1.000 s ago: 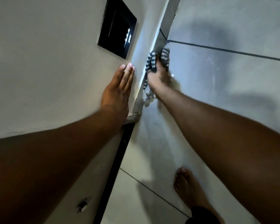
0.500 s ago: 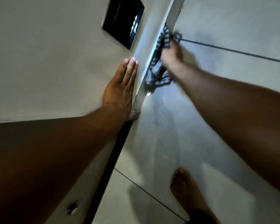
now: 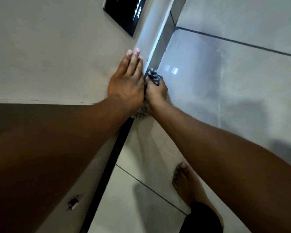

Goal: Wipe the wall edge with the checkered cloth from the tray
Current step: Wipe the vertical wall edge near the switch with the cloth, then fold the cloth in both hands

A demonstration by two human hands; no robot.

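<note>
Left hand [image 3: 127, 84] flat and open on pale wall [image 3: 49, 52], right hand [image 3: 155, 91] clenched around checkered cloth [image 3: 154, 76], cloth pressed on wall edge [image 3: 156, 42] just beside left hand, black panel [image 3: 126, 12] above, bare foot [image 3: 188, 182] on tiled floor [image 3: 233, 73]

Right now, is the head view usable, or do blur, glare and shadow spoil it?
Head view: usable. The cloth and right hand are motion-smeared, so the check pattern is soft; a bright glare patch sits on the glossy floor tile beside them; the left hand reads clearly on the wall; both forearms fall into dark shadow; wide-angle bending tilts the wall edge.
</note>
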